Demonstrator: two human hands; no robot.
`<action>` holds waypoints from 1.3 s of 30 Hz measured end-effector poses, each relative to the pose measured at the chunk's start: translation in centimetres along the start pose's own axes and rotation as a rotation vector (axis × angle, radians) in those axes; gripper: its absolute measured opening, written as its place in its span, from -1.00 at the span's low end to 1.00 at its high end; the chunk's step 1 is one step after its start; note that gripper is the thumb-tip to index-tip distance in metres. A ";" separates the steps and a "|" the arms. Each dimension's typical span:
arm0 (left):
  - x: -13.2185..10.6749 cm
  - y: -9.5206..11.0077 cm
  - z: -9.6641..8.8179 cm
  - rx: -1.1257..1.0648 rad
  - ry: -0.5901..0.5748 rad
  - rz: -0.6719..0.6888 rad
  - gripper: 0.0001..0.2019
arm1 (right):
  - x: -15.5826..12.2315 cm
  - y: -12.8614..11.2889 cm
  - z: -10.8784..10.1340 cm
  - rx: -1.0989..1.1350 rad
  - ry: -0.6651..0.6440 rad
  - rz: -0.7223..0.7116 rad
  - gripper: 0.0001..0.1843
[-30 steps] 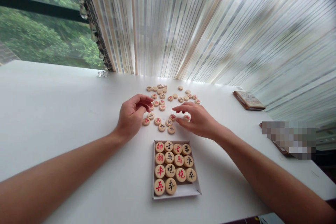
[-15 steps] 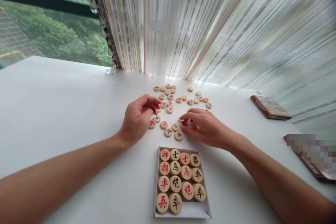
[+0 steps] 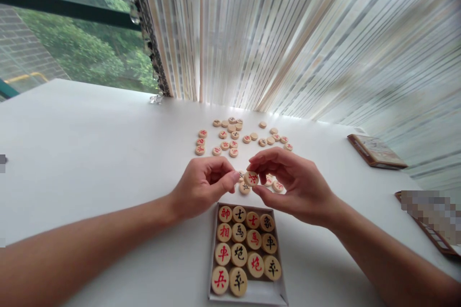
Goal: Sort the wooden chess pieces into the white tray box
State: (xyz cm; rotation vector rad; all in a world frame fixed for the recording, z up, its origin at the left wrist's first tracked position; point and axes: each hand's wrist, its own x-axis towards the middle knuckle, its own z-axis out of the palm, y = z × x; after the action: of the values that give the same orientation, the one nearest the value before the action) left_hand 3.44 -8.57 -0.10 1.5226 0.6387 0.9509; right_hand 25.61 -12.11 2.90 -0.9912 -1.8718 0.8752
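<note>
My right hand pinches a round wooden chess piece with a red character, lifted above the white table. My left hand hovers right beside it with fingers curled and pressed together; what they hold is hidden. Just below both hands lies a shallow white box packed with several wooden chess pieces marked in red and black. More loose pieces are scattered on the table beyond the hands, and a few lie under my right hand.
A brown flat box lies at the right of the table, and another board or box sits at the right edge, partly blurred. Striped curtains hang behind the table. A window with trees is at left.
Both hands left the scattered pieces and drew back toward the box. My right hand picked up a red-marked piece and lifted it; my left hand closed and moved in beside it.
</note>
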 end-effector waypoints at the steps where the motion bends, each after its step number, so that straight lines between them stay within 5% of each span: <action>1: 0.0 0.1 0.1 -0.018 -0.035 -0.029 -0.76 | 0.0 -0.3 0.1 0.009 -0.012 0.001 -0.71; 8: -0.1 0.2 0.2 -0.131 -0.118 -0.133 -0.69 | -0.2 -1.0 0.6 0.154 -0.089 0.013 -0.71; 16: -0.2 0.2 0.2 -0.076 0.041 -0.043 -0.72 | 0.0 -0.1 0.9 0.363 -0.015 0.222 -0.79; 23: -0.4 0.0 0.3 -0.049 0.045 -0.002 -0.76 | -0.1 -0.5 1.5 0.338 -0.010 0.302 -0.77; 39: -0.5 0.3 0.6 -0.018 0.023 0.081 -0.91 | -0.5 -1.1 1.4 -0.018 0.044 0.107 -0.81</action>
State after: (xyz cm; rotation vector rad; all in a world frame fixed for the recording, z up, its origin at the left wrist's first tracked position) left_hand 3.66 -9.40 0.04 1.5330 0.5877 1.0342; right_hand 24.18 -13.31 3.09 -1.1214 -1.8064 0.8931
